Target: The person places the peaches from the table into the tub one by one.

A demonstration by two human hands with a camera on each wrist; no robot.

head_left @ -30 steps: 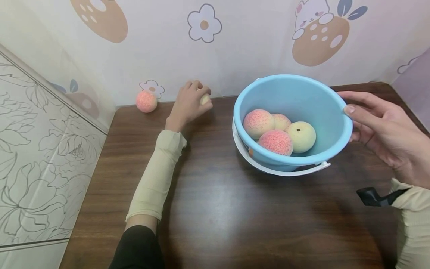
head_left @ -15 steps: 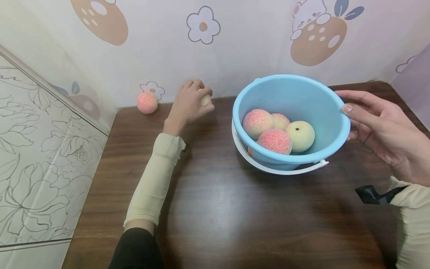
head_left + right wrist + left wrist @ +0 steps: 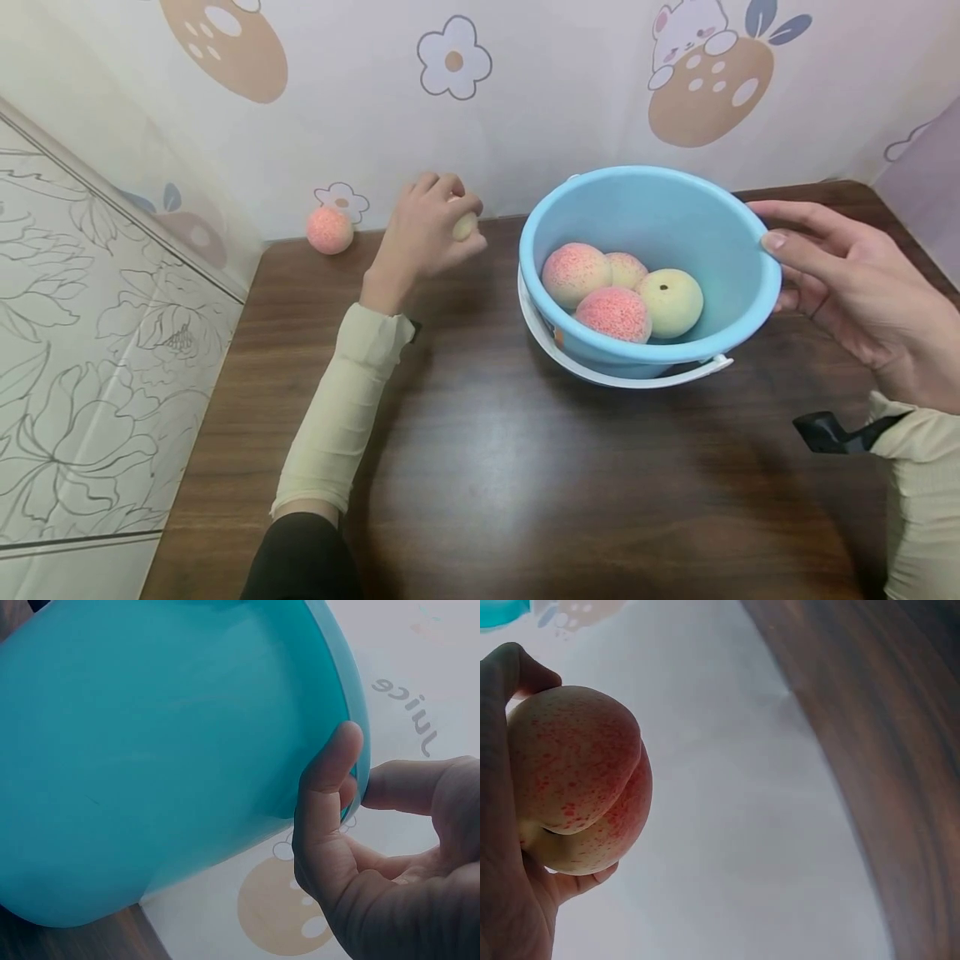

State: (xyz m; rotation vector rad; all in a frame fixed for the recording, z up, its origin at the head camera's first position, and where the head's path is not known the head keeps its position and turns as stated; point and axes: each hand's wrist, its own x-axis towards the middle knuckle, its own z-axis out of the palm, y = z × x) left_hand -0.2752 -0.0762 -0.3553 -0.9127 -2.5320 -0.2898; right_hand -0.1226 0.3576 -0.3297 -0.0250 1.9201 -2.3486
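My left hand (image 3: 423,225) grips a peach (image 3: 577,780) near the wall. In the left wrist view the peach's red-speckled side and its groove show between fingers and thumb. At the right, my right hand (image 3: 862,283) pinches the rim of a light blue bucket (image 3: 675,208), its thumb and fingers on either side of the edge. Several peaches lie inside the bucket, among them a pink one (image 3: 613,315) and a pale one (image 3: 671,303) with a dark stem hole. Another peach (image 3: 330,230) sits at the table's back left corner.
The dark wooden table (image 3: 480,483) meets a patterned wall (image 3: 525,108) at the back. White panels with flower drawings (image 3: 90,375) stand along the left. The bucket's white handle (image 3: 600,379) hangs down at its front.
My left hand has shifted slightly right with the peach, which looks a little raised and shows more between the fingers. My right hand stays on the bucket's rim.
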